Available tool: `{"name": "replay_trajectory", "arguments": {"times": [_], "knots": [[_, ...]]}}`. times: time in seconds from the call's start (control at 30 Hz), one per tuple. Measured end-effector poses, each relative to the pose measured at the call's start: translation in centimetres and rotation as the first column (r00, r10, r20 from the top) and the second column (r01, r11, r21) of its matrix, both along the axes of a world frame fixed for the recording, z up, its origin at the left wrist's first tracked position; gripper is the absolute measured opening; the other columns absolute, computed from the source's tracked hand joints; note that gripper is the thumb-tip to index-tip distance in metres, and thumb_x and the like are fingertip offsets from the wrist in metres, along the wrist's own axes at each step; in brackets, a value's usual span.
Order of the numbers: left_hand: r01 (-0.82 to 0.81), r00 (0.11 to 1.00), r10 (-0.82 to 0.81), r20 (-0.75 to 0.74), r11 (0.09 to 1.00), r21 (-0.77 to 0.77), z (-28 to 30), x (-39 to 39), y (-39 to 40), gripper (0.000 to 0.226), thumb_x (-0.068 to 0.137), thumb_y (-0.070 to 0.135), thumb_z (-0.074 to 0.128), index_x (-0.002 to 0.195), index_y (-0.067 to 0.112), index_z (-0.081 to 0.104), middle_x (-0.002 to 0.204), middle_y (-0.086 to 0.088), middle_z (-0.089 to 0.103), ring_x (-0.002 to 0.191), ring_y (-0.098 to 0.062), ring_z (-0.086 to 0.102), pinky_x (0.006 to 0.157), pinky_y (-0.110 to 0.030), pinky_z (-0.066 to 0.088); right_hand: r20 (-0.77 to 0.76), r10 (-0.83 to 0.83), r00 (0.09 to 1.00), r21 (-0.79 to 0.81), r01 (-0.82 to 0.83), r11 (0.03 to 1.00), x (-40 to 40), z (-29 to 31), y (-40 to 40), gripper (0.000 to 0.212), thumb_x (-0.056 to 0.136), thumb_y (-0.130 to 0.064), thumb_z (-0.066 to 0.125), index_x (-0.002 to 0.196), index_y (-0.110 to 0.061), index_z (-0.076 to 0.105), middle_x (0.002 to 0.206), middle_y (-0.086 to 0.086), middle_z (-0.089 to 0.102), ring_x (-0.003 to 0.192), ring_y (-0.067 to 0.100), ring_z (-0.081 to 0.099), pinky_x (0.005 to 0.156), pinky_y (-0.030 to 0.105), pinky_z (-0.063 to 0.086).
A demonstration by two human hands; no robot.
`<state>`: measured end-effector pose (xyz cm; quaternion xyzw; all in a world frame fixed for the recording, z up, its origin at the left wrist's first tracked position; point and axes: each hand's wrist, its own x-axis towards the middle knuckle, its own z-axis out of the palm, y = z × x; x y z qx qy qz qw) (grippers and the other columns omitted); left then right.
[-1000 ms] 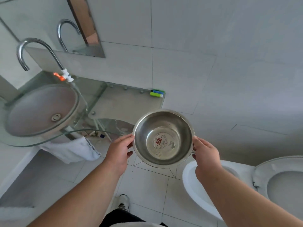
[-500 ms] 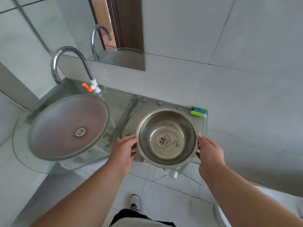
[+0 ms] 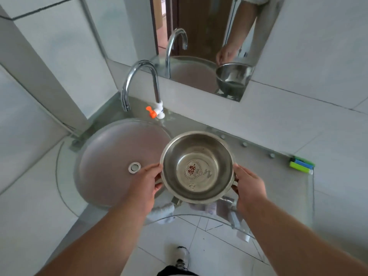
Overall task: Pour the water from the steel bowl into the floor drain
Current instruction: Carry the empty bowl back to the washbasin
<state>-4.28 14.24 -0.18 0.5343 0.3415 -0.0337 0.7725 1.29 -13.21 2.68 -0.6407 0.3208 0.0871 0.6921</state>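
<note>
Both hands, left hand [image 3: 146, 183] and right hand [image 3: 248, 185], grip the steel bowl [image 3: 197, 168] by its rim above the glass counter [image 3: 278, 176].

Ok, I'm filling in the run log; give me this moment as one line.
left hand: gripping bowl rim | right hand: gripping bowl rim | bowl: level, over glass counter beside sink | pour: not begun

I'm in a tiled bathroom: a glass basin [image 3: 111, 162], tap [image 3: 139, 84] and wall mirror [image 3: 201, 42] before me.
</note>
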Motion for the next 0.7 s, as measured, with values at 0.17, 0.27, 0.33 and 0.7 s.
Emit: {"name": "replay_trajectory", "arguments": {"times": [0.17, 0.27, 0.33, 0.7], "knots": [[-0.204, 0.979, 0.204, -0.033, 0.979, -0.003, -0.4, -0.5, 6.4, 0.017, 0.101, 0.019, 0.072, 0.093, 0.020, 0.086, 0.086, -0.002, 0.080, 0.092, -0.025, 0.067, 0.091, -0.043, 0.051, -0.014, 0.184, 0.983, 0.005, -0.184, 0.983, 3.6, -1.0, 7.4, 0.012, 0.089, -0.033, 0.083, 0.092, -0.022, 0.085, 0.083, -0.003, 0.085, 0.080, 0.017, 0.078, 0.078, 0.039, 0.062], [-0.335, 0.939, 0.332, -0.085, 0.942, -0.023, -0.8, -1.1, 9.8, 0.015, 0.103, 0.016, 0.072, 0.114, 0.013, 0.080, 0.098, -0.005, 0.082, 0.103, -0.028, 0.071, 0.088, -0.044, 0.054, -0.037, 0.292, 0.956, -0.006, -0.292, 0.956, 5.5, -2.2, 11.8, 0.012, 0.088, -0.030, 0.082, 0.094, -0.020, 0.085, 0.082, 0.003, 0.085, 0.071, 0.020, 0.079, 0.076, 0.042, 0.066], [-0.401, 0.911, 0.396, -0.112, 0.916, -0.021, -1.1, -1.2, 11.7, 0.019, 0.104, 0.015, 0.070, 0.121, 0.013, 0.078, 0.111, -0.007, 0.084, 0.110, -0.029, 0.074, 0.088, -0.045, 0.056, -0.056, 0.354, 0.934, -0.024, -0.355, 0.934, 6.6, -3.2, 14.6, 0.008, 0.088, -0.030, 0.082, 0.089, -0.023, 0.085, 0.084, 0.008, 0.084, 0.072, 0.025, 0.078, 0.076, 0.047, 0.069], [-0.474, 0.849, 0.471, -0.239, 0.879, 0.048, -7.4, 1.1, 17.5, 0.034, 0.112, 0.014, 0.053, 0.140, 0.014, 0.071, 0.121, -0.012, 0.067, 0.091, -0.023, 0.065, 0.084, -0.040, 0.052, -0.167, 0.573, 0.802, -0.125, -0.594, 0.795, 10.9, -9.4, 24.2, 0.012, 0.082, -0.014, 0.073, 0.076, -0.018, 0.083, 0.099, 0.031, 0.078, 0.076, 0.030, 0.072, 0.085, 0.065, 0.063]]}}
